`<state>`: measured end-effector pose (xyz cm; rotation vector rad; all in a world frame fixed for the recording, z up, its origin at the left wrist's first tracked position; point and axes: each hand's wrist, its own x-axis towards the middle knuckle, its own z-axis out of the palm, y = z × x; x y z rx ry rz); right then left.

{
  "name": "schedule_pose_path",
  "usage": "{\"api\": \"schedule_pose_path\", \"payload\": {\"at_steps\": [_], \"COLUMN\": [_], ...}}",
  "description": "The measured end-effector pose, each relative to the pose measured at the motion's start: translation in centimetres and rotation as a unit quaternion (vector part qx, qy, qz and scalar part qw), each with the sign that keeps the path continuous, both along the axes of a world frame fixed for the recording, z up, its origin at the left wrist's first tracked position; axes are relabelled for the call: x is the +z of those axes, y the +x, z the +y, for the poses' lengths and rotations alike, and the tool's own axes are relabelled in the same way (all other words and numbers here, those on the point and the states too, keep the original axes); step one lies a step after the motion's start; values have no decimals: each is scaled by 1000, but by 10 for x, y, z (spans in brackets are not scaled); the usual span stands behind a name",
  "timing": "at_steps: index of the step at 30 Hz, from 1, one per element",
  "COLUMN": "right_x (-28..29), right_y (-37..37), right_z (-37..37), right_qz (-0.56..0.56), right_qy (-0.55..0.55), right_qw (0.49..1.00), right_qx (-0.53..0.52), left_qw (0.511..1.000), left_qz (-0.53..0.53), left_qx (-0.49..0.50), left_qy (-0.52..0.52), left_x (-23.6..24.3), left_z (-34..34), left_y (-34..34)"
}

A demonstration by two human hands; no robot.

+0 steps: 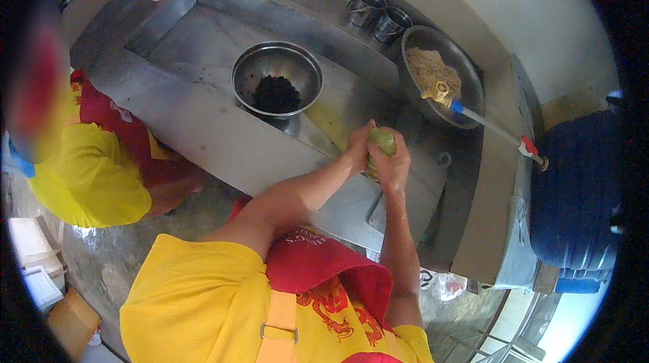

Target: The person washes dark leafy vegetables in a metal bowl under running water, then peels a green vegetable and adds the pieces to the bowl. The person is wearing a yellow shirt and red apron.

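Note:
Over the right half of the steel sink, my left hand (357, 147) and my right hand (395, 166) close around a green rounded lump (382, 138). It bulges out between them at the top, and a little of it shows below the fingers. I cannot make out whether it is cloth, food or something else. Yellowish-green liquid (326, 123) streaks the metal just left of my hands. Farther left, a steel bowl (309, 88) holds a dark crumbly heap (276, 95).
Beyond my hands, a large bowl (411, 89) of pale, flaky stuff (433, 72) sits under a pipe with a brass tap (441, 90). Two small steel pots (367, 7) stand on the back ledge. At left, a co-worker in yellow (101, 167) is close by. A blue barrel (574, 187) stands right.

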<state>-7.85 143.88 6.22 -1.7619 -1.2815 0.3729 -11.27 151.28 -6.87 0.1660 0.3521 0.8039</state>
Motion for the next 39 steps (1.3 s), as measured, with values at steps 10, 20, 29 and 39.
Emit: {"api": "schedule_pose_path", "payload": {"at_steps": [10, 20, 29, 39], "right_x": [1, 5, 5, -3], "right_y": [23, 16, 14, 21], "right_z": [11, 14, 20, 25], "right_qz": [9, 24, 33, 49], "right_qy": [4, -8, -8, -14], "right_qw": [1000, 1000, 999, 998], "right_qx": [8, 7, 6, 34], "left_qw": [996, 998, 994, 997], "left_qz": [41, -6, 17, 51], "left_qx": [-19, -47, -93, -43], "left_qy": [-79, -33, -46, -45], "left_x": [10, 12, -19, 22], "left_z": [3, 5, 18, 0], "left_y": [9, 2, 9, -8]}}
